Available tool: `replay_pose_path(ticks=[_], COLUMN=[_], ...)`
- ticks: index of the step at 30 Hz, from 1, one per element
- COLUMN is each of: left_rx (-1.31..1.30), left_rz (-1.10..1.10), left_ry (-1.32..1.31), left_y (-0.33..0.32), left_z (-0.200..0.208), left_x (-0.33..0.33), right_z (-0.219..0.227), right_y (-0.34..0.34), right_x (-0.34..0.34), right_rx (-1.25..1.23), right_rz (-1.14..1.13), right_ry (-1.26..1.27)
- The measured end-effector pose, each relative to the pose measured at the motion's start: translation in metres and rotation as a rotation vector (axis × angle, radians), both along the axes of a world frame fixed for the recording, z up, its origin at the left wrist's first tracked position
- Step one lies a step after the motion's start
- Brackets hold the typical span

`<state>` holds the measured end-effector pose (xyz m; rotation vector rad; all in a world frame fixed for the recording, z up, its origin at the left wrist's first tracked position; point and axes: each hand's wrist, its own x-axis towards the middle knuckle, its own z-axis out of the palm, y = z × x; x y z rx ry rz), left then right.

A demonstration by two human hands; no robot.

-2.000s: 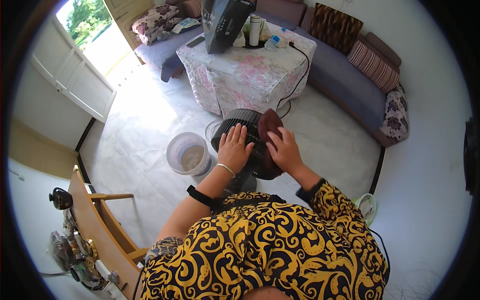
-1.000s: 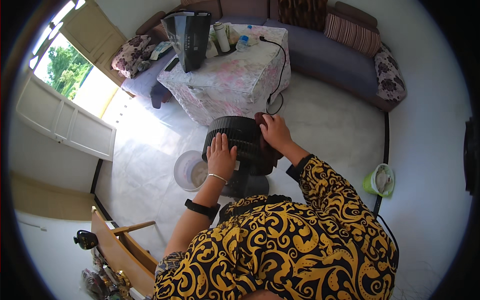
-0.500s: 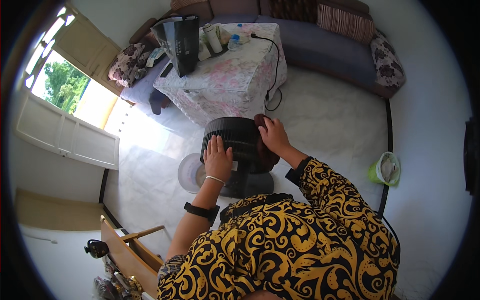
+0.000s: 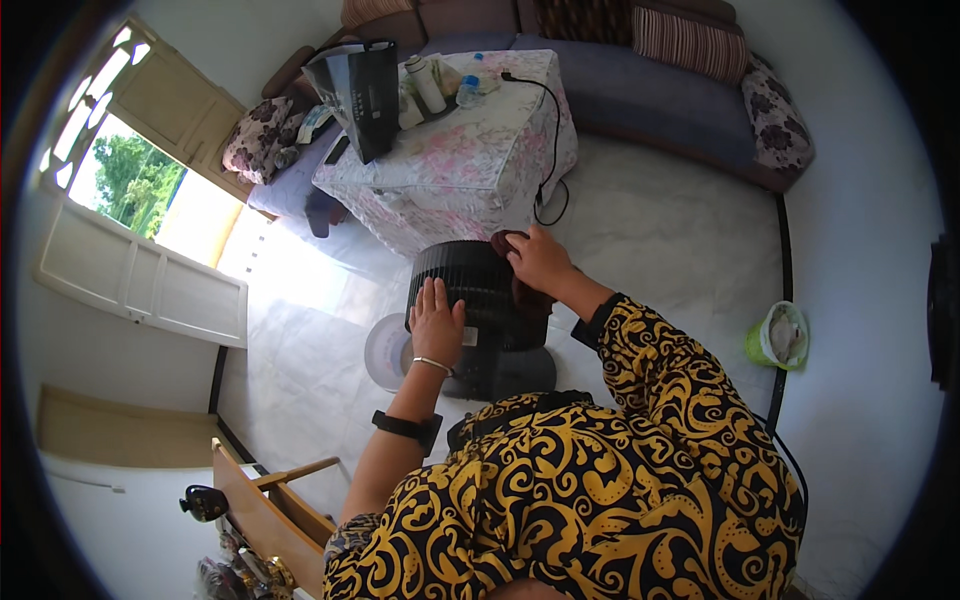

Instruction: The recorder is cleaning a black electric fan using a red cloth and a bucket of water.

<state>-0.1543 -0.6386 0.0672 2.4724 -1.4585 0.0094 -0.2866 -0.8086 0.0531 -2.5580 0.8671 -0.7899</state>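
Note:
In front of my body stands a black electric fan (image 4: 462, 262) with a ribbed round housing, on a dark flat base (image 4: 532, 372). My left hand (image 4: 436, 328) lies flat on the near left side of the housing, fingers stretched out. At the upper right rim, my right hand (image 4: 541, 262) grips a dark brown cloth (image 4: 503, 241) and presses it to the housing. Part of the cloth hangs down the fan's right side, partly hidden by the hand. Beside the fan, partly behind my left arm, a pale round basin (image 4: 382, 352) rests on the floor.
Just beyond the fan stands a table with a floral cloth (image 4: 470, 150), bearing a black bag (image 4: 362, 105), bottles and a black cable (image 4: 556, 135). A long sofa (image 4: 640, 100) lines the back. Right, a green bin (image 4: 765, 343); lower left, a wooden piece of furniture (image 4: 265, 510).
My right hand has shifted slightly left and up with the cloth, along the top rim of the fan. My left hand stays on the housing. The whole view has shifted a little.

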Motion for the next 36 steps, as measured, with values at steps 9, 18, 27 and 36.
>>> replay_pose_path(ticks=[9,18,27,36], left_rx=[0.014,-0.009,-0.036,0.009], left_rz=[-0.023,-0.016,-0.065,-0.023], left_ry=[0.000,0.002,0.007,0.051], left_y=[0.005,0.001,0.004,0.002], left_z=[0.001,-0.002,-0.005,-0.001], left_x=[-0.001,-0.002,0.002,0.000], right_z=[0.005,-0.032,-0.033,-0.056], right_y=[0.039,-0.006,0.054,0.052], right_x=[-0.027,-0.014,-0.065,-0.063], right_rx=[-0.148,0.149,0.009,0.152], right_rz=[0.248,-0.013,0.186,0.027], right_ry=[-0.050,-0.253,-0.192,-0.259])
